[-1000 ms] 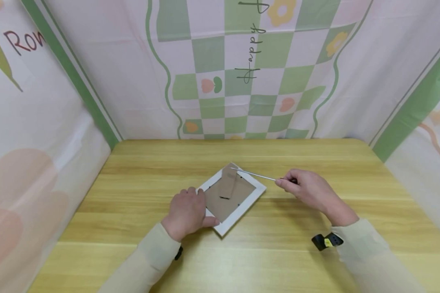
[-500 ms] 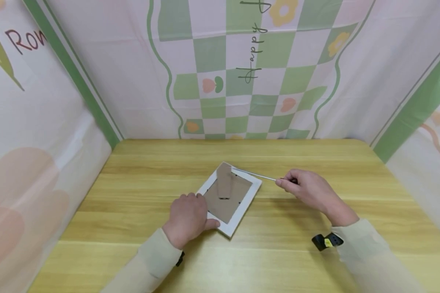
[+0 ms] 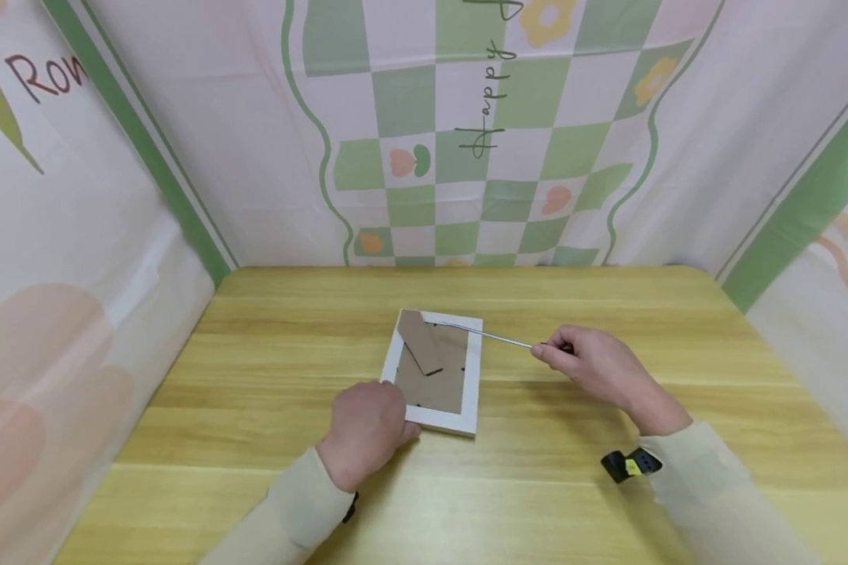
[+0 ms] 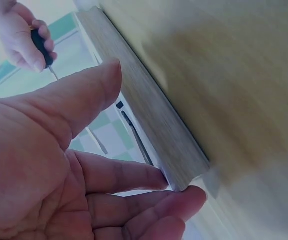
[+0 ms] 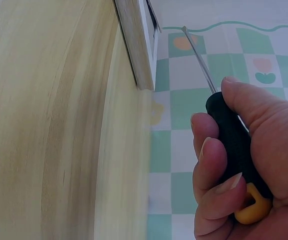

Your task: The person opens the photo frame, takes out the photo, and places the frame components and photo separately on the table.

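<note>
A white picture frame point(image 3: 471, 384) lies face down on the table, its brown backing board point(image 3: 434, 392) and small dark tabs showing. The brown easel leg point(image 3: 418, 341) slants across the back over the upper left corner. My left hand point(image 3: 367, 424) holds the frame at its near left corner. In the left wrist view, the thumb is by the frame's near edge and the fingers point(image 4: 128, 175) reach round the corner. My right hand point(image 3: 593, 365) grips a screwdriver point(image 5: 234, 140) by its black and yellow handle. Its metal shaft points left over the frame's far part; contact cannot be told.
The wooden table point(image 3: 268, 337) reaches back to a checked green and white curtain point(image 3: 459, 196). More printed cloth point(image 3: 99, 235) hangs at the left side, and another cloth on the right. Both wrists wear black bands.
The picture frame has turned from a diamond-like angle to nearly straight, its near corner swinging right. My left hand has shifted slightly with it. The right hand and screwdriver stay almost still.
</note>
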Motion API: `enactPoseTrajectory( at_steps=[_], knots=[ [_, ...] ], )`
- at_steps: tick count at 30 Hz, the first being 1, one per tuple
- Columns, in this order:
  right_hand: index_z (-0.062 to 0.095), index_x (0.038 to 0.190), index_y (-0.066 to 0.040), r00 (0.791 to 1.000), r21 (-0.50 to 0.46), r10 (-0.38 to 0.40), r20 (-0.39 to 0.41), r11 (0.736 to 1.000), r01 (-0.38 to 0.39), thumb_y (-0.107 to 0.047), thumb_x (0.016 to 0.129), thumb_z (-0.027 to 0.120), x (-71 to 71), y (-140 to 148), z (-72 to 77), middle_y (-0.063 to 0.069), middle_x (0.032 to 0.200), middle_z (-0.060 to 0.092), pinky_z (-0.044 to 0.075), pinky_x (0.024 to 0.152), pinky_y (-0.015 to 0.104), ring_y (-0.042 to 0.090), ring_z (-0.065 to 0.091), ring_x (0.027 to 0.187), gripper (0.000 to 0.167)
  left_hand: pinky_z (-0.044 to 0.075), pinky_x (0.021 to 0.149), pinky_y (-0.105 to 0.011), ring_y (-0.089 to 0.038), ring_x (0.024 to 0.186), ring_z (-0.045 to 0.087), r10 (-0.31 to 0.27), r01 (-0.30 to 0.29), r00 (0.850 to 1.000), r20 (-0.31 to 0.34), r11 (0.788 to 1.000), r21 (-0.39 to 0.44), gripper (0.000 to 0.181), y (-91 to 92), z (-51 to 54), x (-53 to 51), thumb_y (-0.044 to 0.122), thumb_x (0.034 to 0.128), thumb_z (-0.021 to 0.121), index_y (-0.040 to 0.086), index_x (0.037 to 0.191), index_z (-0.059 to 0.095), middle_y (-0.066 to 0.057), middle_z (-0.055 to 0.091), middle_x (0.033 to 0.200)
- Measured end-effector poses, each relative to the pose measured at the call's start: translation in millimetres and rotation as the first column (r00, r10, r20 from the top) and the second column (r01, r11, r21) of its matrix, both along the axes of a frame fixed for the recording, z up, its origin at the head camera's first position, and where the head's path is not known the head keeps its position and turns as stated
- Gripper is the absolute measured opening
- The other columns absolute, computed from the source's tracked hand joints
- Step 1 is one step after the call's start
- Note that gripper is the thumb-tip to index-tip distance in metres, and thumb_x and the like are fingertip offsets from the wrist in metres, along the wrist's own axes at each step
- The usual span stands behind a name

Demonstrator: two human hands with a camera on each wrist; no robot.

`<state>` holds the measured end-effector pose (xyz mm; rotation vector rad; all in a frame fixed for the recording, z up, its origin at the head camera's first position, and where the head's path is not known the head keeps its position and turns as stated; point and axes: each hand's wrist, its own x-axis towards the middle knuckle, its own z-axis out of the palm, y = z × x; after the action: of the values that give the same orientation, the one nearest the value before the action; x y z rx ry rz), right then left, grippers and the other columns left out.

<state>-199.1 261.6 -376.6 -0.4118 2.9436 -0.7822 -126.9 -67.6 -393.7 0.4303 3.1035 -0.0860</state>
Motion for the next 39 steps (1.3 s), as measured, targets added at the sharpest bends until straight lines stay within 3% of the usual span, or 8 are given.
enactPoseTrajectory(
  at_steps=[6, 14, 18, 22, 26, 31, 35, 39],
  knots=[
    [0.073, 0.097, -0.015, 1.000, 0.004, 0.002, -0.001, 1.000, -0.002, -0.055, 0.102, 0.060, -1.0, 0, -0.2, -0.003, 0.073, 0.056, 0.039, 0.058, 0.031, 0.016, 0.048, 0.066, 0.042, 0.039, 0.036, -0.028, -0.009, 0.043, 0.042, -0.021, 0.021, 0.999, -0.026, 1.000, -0.009, 0.064, 0.0, 1.6, 4.8, 0.062, 0.0842, 0.078, 0.017, 0.053, 0.044, 0.006, 0.037, 0.052],
    [0.075, 0.098, -0.016, 1.000, 0.000, 0.005, 0.002, 1.000, -0.005, -0.055, 0.102, 0.061, -1.3, 0, -1.6, -0.004, 0.074, 0.057, 0.040, 0.059, 0.031, 0.016, 0.049, 0.067, 0.042, 0.033, 0.037, -0.026, -0.007, 0.044, 0.034, -0.046, 0.047, 0.999, 0.021, 0.998, -0.029, 0.065, -0.3, 6.6, 8.7, 0.061, 0.0895, 0.073, 0.018, 0.052, 0.042, 0.007, 0.030, 0.050],
    [0.075, 0.098, -0.016, 1.000, -0.001, 0.009, 0.000, 1.000, -0.009, -0.054, 0.102, 0.061, -1.1, 0, -2.1, -0.004, 0.074, 0.058, 0.040, 0.059, 0.031, 0.016, 0.049, 0.067, 0.041, 0.037, 0.037, -0.028, -0.009, 0.046, 0.039, -0.028, 0.026, 0.999, 0.030, 0.998, 0.058, 0.060, -2.9, 6.8, 5.9, 0.058, 0.0875, 0.077, 0.014, 0.058, 0.050, 0.004, 0.039, 0.053],
    [0.075, 0.098, -0.016, 1.000, 0.001, 0.008, -0.003, 1.000, -0.008, -0.054, 0.102, 0.061, -1.2, 0, -2.5, -0.003, 0.074, 0.058, 0.040, 0.059, 0.031, 0.016, 0.049, 0.067, 0.041, 0.042, 0.038, -0.028, -0.015, 0.050, 0.054, -0.028, 0.031, 0.999, -0.025, 0.988, 0.153, 0.067, -6.6, 0.3, -2.7, 0.058, 0.0825, 0.082, -0.005, 0.097, 0.069, -0.014, 0.070, 0.089],
    [0.075, 0.098, -0.016, 1.000, 0.001, 0.009, -0.006, 1.000, -0.009, -0.054, 0.102, 0.061, -1.3, 0, -3.2, -0.004, 0.075, 0.059, 0.041, 0.060, 0.032, 0.016, 0.050, 0.068, 0.041, 0.044, 0.038, -0.028, -0.024, 0.060, 0.067, -0.035, 0.040, 0.999, -0.034, 0.986, 0.163, 0.096, -8.7, -8.6, -13.3, 0.065, 0.0832, 0.079, -0.014, 0.135, 0.059, -0.030, 0.062, 0.138],
    [0.076, 0.099, -0.017, 1.000, 0.004, 0.007, -0.003, 1.000, -0.007, -0.055, 0.102, 0.061, -1.9, -1, -3.8, -0.004, 0.077, 0.061, 0.042, 0.062, 0.032, 0.015, 0.051, 0.069, 0.040, 0.043, 0.039, -0.028, -0.025, 0.062, 0.066, -0.006, 0.001, 0.999, 0.034, 0.987, 0.159, 0.096, -8.9, -14.6, -20.9, 0.068, 0.0860, 0.074, -0.012, 0.137, 0.059, -0.030, 0.057, 0.145],
    [0.077, 0.104, -0.021, 1.000, 0.012, 0.009, -0.006, 1.000, -0.009, -0.056, 0.102, 0.061, -2.3, -2, -3.9, -0.006, 0.084, 0.067, 0.044, 0.066, 0.033, 0.015, 0.054, 0.073, 0.039, 0.043, 0.041, -0.030, -0.022, 0.058, 0.060, 0.015, -0.038, 0.994, 0.109, 0.977, 0.209, 0.096, -7.9, -16.1, -23.3, 0.065, 0.0881, 0.074, -0.011, 0.144, 0.053, -0.030, 0.052, 0.150],
    [0.078, 0.108, -0.022, 0.999, 0.018, 0.029, -0.028, 0.999, -0.029, -0.053, 0.102, 0.062, -2.8, -3, -5.1, -0.007, 0.090, 0.071, 0.045, 0.070, 0.034, 0.014, 0.056, 0.077, 0.034, 0.049, 0.047, -0.035, -0.027, 0.067, 0.065, 0.027, -0.070, 0.985, 0.172, 0.966, 0.250, 0.096, -7.2, -15.8, -24.5, 0.061, 0.0887, 0.076, -0.009, 0.149, 0.048, -0.030, 0.048, 0.154]
  ],
)
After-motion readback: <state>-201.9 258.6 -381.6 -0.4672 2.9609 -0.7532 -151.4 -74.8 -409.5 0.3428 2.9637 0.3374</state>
